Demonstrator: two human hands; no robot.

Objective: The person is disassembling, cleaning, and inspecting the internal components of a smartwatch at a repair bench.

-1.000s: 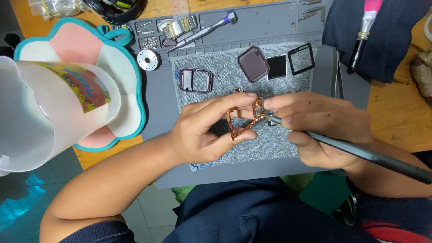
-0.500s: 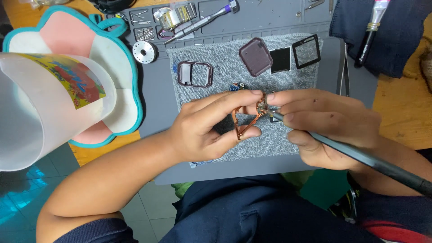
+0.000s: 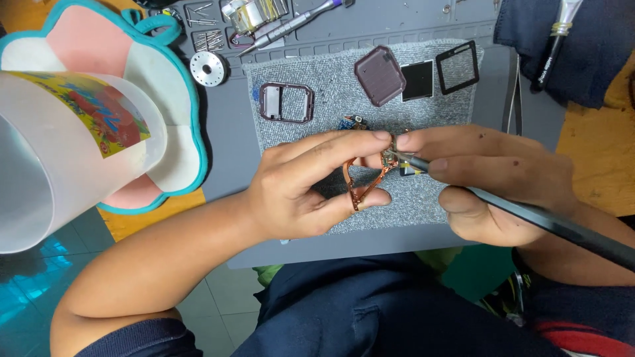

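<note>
The left hand pinches a small copper-coloured flex part between thumb and fingers, just above the grey fabric pad. The right hand, fingers curled shut, grips a long dark tool whose tip touches the part's upper end. Farther up the pad lie an empty watch frame, a dark square back cover and a black bezel. Left of the pad stands a translucent plastic cup.
</note>
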